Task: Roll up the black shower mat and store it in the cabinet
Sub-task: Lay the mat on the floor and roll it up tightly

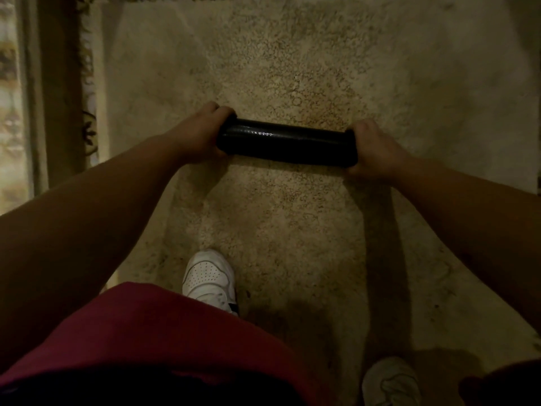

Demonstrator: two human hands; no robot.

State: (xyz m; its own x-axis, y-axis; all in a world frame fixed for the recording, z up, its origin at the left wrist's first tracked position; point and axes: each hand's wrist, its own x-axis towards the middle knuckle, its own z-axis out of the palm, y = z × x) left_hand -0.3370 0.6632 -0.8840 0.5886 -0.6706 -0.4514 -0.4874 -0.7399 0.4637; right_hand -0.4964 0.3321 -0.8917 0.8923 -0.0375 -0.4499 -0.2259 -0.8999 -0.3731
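The black shower mat is rolled into a tight, glossy cylinder and lies crosswise in front of me, above a beige carpet. My left hand is closed around its left end. My right hand grips its right end. The ends of the roll are hidden inside my fists. No cabinet shows in this view.
A beige shaggy carpet covers the floor. A patterned rug with a dark border runs along the left side. My white shoes stand on the carpet, one near the middle and one at the bottom right.
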